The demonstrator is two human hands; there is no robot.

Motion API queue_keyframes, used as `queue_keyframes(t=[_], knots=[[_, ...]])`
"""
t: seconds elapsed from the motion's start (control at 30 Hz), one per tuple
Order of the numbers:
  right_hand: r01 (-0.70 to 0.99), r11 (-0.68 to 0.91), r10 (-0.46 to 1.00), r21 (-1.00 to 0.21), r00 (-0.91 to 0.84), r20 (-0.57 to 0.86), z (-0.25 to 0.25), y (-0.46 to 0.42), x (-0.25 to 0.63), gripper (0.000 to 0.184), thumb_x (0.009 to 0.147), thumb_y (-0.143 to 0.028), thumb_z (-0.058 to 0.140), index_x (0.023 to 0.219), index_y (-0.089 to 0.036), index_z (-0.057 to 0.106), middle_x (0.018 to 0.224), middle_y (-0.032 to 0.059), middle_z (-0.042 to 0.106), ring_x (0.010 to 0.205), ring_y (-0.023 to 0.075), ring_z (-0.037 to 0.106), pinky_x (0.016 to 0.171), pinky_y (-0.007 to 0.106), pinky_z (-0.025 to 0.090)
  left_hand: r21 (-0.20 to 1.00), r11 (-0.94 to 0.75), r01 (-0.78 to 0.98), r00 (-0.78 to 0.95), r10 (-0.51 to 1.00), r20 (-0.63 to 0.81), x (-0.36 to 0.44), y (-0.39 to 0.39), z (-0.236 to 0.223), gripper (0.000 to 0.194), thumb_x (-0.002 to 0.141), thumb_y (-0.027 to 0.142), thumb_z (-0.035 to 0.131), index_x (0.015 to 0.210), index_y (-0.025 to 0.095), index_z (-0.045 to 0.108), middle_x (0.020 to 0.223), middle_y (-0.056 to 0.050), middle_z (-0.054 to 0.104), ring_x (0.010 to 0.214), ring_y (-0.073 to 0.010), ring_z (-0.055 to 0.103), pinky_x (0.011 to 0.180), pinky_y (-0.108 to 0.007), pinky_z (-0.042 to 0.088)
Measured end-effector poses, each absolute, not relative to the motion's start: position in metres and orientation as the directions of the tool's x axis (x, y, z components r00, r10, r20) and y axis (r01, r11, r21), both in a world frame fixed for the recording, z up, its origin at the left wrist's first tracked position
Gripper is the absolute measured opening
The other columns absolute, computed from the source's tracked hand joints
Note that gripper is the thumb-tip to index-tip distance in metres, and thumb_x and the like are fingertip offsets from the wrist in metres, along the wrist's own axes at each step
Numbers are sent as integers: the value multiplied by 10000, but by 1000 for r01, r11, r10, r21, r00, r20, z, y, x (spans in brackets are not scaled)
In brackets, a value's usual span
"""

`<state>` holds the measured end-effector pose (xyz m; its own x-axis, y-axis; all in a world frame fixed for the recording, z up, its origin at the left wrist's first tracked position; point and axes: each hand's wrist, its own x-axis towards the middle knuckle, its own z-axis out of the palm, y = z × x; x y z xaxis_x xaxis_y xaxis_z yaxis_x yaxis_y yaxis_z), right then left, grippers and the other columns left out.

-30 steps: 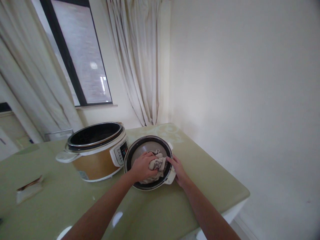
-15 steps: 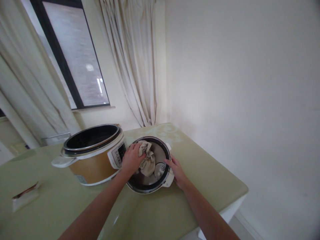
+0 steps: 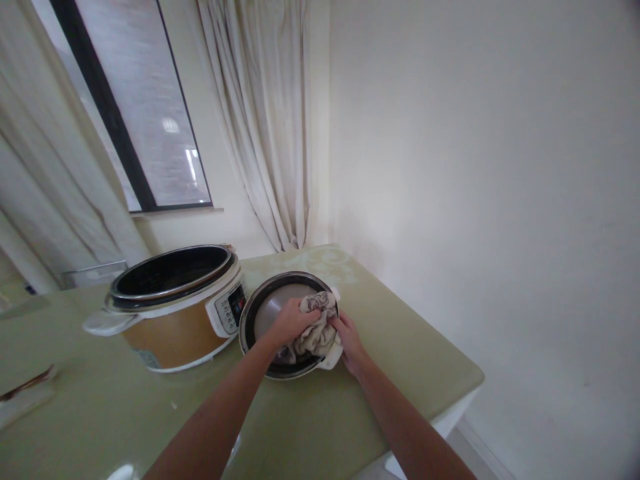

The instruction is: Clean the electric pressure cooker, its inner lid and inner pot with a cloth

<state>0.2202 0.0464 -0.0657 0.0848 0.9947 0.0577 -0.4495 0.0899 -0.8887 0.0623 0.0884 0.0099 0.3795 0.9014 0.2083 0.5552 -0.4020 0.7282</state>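
A round pressure cooker lid [image 3: 273, 307] lies with its metal inner side up, a dark ring around its edge and white handle parts at the right. My left hand [image 3: 295, 321] is closed on a crumpled beige cloth [image 3: 317, 333] with a dark pattern, pressed against the right part of the lid's inside. At the lid's right rim, my right hand [image 3: 349, 340] grips the edge by the handle. The cloth hides part of the lid. Just left of the lid stands the electric pressure cooker [image 3: 175, 340], its top uncovered and its dark inside showing.
Both cooker and lid are on a green-topped table [image 3: 390, 347], whose right edge runs close to a white wall [image 3: 475, 167]. A small white and brown object [image 3: 27, 393] lies at the far left. Curtains [image 3: 270, 133] and a window [image 3: 145, 113] are behind.
My left hand has moved the cloth rightward across the lid, toward my right hand. My right hand stays at the rim. The view has shifted slightly.
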Motion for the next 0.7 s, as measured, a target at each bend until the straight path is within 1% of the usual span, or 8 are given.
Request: queue_keyframes(t=[0.13, 0.27, 0.33, 0.4, 0.47, 0.53, 0.63, 0.7], knots=[[-442, 66, 998, -894, 50, 49, -64, 47, 220, 441, 715, -528, 844, 1018, -217, 768, 1013, 71, 810, 1028, 314, 736, 988, 467, 555, 797, -346, 496, 462, 882, 95, 38, 75, 12, 255, 782, 369, 637, 776, 133, 733, 712, -24, 700, 701, -186, 602, 628, -272, 464], [-414, 69, 997, -908, 43, 56, -64, 47, 221, 433, 728, -532, 833, 1007, -208, 766, 963, 57, 808, 967, 299, 742, 945, 445, 569, 759, -287, 584, 501, 864, -58, 5, 62, 22, 248, 687, 355, 705, 814, 151, 761, 728, -24, 725, 731, -209, 654, 648, -274, 510], [-405, 74, 997, -911, 52, 58, -64, 46, 221, 448, 726, -529, 836, 1036, -214, 763, 976, 51, 807, 961, 299, 741, 931, 446, 575, 649, -293, 702, 483, 866, -131, -11, 57, 26, 255, 671, 368, 715, 822, 169, 768, 744, -29, 736, 749, -228, 686, 670, -287, 524], [-396, 85, 996, -914, 49, 71, -62, 43, 221, 470, 736, -518, 837, 1097, -229, 755, 1043, 48, 804, 1001, 300, 735, 945, 451, 573, 445, -316, 838, 413, 900, -139, -24, 55, 30, 296, 665, 383, 736, 892, 198, 779, 843, -54, 766, 826, -266, 721, 724, -319, 537], [-384, 104, 995, -918, 37, 97, -59, 40, 221, 486, 758, -505, 830, 1160, -245, 745, 1124, 48, 793, 1069, 301, 722, 983, 457, 559, 215, -303, 928, 326, 942, -82, -32, 54, 34, 354, 685, 389, 748, 1002, 235, 774, 989, -88, 779, 940, -314, 737, 786, -363, 545], [-376, 119, 993, -919, 32, 116, -56, 37, 221, 494, 769, -498, 823, 1192, -256, 740, 1162, 48, 786, 1109, 306, 711, 1005, 465, 550, 56, -265, 962, 265, 964, 6, -35, 53, 37, 374, 762, 391, 717, 1110, 258, 747, 1093, -112, 762, 1006, -335, 736, 821, -397, 551], [-371, 123, 992, -921, 26, 121, -54, 35, 221, 509, 766, -500, 822, 1209, -266, 737, 1152, 45, 789, 1088, 310, 717, 991, 474, 555, -32, -200, 979, 203, 967, 156, -31, 53, 39, 381, 888, 371, 637, 1252, 266, 676, 1160, -123, 721, 983, -310, 737, 823, -405, 561], [-359, 143, 989, -922, 21, 145, -54, 35, 221, 508, 776, -500, 816, 1219, -266, 734, 1158, 41, 787, 1064, 299, 723, 992, 467, 553, -59, -160, 985, 169, 955, 244, -25, 55, 37, 392, 917, 332, 623, 1302, 260, 642, 1199, -135, 691, 1027, -309, 715, 809, -393, 567]])
